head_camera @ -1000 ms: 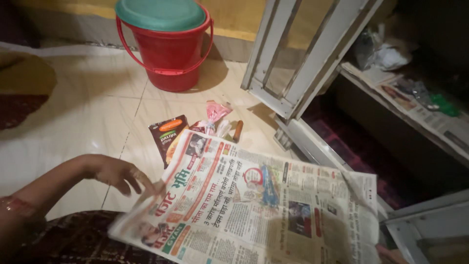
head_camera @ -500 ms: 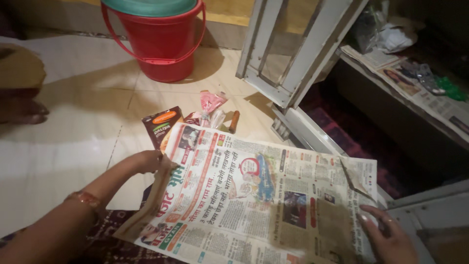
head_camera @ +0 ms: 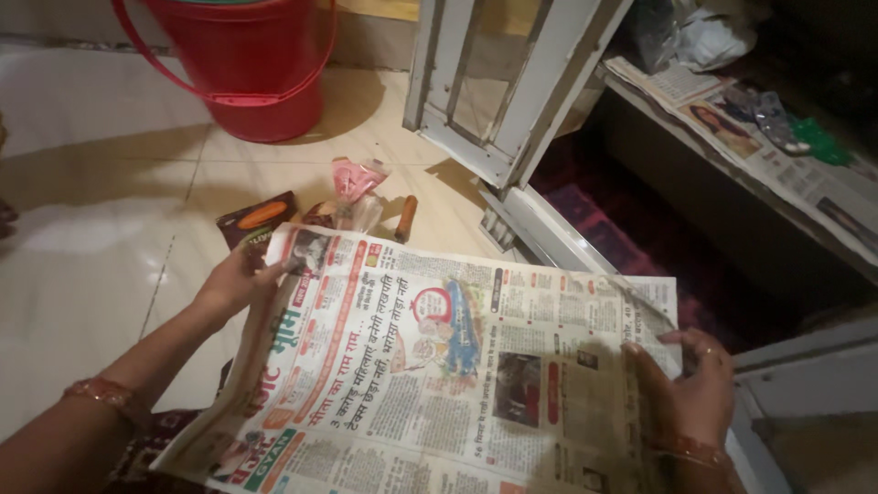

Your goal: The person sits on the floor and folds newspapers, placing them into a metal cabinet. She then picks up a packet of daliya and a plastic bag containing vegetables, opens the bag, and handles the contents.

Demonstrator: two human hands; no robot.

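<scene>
A large printed newspaper is spread open in front of me, low over the tiled floor. My left hand grips its upper left corner, a bangle on that wrist. My right hand holds the right edge, fingers curled over the torn top corner, a ring on one finger. Just beyond the paper's top edge lie a dark brown food packet, a pink plastic pouch and a small brown stick-like thing.
A red bucket stands on the tiles at top left. A white slatted cupboard door hangs open in the middle. To the right is a dark cupboard with a newspaper-lined shelf holding bags and small items.
My left hand has gone from hovering beside the paper to gripping its top left corner. My right hand has come into view and slid up the right edge. The view has shifted down.
</scene>
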